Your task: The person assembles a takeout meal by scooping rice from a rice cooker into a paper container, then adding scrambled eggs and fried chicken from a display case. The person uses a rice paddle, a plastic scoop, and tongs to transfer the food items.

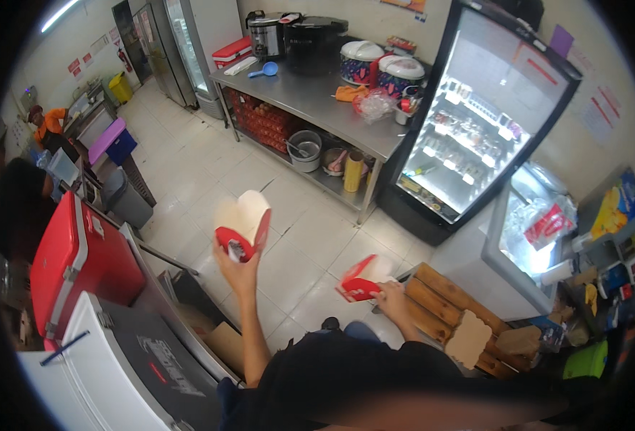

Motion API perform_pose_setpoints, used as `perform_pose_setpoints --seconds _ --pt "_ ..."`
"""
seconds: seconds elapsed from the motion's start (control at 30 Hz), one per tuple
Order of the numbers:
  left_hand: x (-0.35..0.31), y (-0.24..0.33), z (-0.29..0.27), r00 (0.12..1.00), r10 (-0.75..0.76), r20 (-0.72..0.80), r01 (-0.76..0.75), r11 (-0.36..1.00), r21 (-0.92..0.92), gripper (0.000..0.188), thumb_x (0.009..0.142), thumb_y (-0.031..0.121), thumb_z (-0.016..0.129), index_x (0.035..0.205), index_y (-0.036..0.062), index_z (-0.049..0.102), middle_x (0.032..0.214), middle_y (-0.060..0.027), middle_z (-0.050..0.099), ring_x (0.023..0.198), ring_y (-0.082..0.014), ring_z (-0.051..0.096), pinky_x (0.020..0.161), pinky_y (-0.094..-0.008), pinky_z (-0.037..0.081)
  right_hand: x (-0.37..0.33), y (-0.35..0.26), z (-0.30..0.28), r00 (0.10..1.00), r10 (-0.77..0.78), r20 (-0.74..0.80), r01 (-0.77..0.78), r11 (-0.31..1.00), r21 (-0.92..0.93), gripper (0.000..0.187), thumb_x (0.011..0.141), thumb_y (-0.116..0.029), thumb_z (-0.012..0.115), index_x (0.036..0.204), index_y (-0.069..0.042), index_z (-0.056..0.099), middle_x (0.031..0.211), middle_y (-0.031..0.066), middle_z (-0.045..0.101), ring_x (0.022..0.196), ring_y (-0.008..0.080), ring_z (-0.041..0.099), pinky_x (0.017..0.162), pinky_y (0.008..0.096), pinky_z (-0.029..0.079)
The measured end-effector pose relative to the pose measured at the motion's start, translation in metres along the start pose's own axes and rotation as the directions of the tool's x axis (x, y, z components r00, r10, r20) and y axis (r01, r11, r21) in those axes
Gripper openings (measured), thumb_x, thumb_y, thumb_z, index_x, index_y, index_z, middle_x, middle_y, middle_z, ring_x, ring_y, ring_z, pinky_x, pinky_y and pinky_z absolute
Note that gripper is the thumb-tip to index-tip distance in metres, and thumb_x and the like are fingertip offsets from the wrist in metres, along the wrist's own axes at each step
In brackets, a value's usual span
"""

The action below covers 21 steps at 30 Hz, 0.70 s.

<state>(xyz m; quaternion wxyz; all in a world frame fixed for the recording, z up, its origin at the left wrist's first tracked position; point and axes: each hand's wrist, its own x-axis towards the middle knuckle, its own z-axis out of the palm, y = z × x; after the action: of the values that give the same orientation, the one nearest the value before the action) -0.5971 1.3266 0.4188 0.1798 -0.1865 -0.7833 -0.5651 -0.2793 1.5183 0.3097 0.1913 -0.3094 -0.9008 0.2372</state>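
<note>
My left hand [240, 271] is closed round the base of a red paper food carton [260, 226] with a pale inside. The carton is held up over the floor, its top flaps spread apart and slightly blurred. My right hand [395, 300], lower and farther right, pinches the edge of a second red carton [360, 289], also pale inside and partly unfolded. The two cartons are well apart. Beside my right hand lies a wooden slatted surface [432, 302] with a scallop-edged piece of brown cardboard [468, 339] on it.
A steel table [303, 93] with pots stands ahead, egg trays [256, 122] on its lower shelf. To its right are a glass-door fridge [461, 122] and an open chest freezer [490, 251]. A red cooler box [91, 251] is at left. A person in orange [51, 122] stands far left.
</note>
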Motion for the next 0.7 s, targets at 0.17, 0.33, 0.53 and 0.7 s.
perform_pose_setpoints --seconds 0.17,0.33,0.53,0.7 --pt "0.055 0.01 0.115 0.987 0.013 0.162 -0.003 0.998 -0.067 0.095 0.059 0.02 0.086 0.135 -0.0054 0.035 0.128 -0.0228 0.047 0.12 -0.0342 0.046 0.102 -0.0396 0.037 0.072 0.083 0.001 0.955 0.296 0.0 -0.295 0.952 0.077 0.033 0.076 -0.026 0.069 0.102 -0.005 0.067 0.082 0.0165 0.064 0.085 0.0352 0.059 0.083 0.0489 0.04" --pt "0.089 -0.002 0.207 0.951 -0.089 0.297 0.137 0.98 -0.143 0.095 0.058 0.026 0.088 0.131 -0.0053 0.036 0.125 -0.0212 0.049 0.117 -0.0312 0.049 0.1 -0.0381 0.039 0.236 0.132 0.007 0.988 0.064 -0.141 -0.066 0.998 -0.012 0.029 0.074 -0.027 0.074 0.094 -0.006 0.068 0.073 0.0193 0.061 0.069 0.0369 0.058 0.066 0.0448 0.043" --pt "0.161 -0.019 0.253 0.961 -0.193 0.198 0.212 0.974 -0.08 0.096 0.059 0.021 0.088 0.132 -0.0009 0.029 0.122 -0.017 0.05 0.113 -0.025 0.052 0.094 -0.0354 0.044 0.537 0.074 0.005 0.93 -0.361 -0.069 0.355 0.931 -0.088 0.028 0.085 -0.021 0.06 0.105 -0.001 0.062 0.09 0.0162 0.062 0.092 0.0328 0.055 0.087 0.0468 0.036" --pt "0.226 -0.071 0.25 0.932 -0.362 0.018 0.361 0.922 -0.143 0.096 0.06 0.018 0.087 0.133 0.0002 0.029 0.124 -0.0172 0.048 0.113 -0.0247 0.051 0.094 -0.034 0.044 0.747 -0.013 0.051 0.762 -0.629 -0.154 0.591 0.773 -0.229 0.02 0.086 -0.016 0.057 0.099 -0.003 0.062 0.09 0.0128 0.063 0.093 0.0289 0.055 0.089 0.045 0.035"
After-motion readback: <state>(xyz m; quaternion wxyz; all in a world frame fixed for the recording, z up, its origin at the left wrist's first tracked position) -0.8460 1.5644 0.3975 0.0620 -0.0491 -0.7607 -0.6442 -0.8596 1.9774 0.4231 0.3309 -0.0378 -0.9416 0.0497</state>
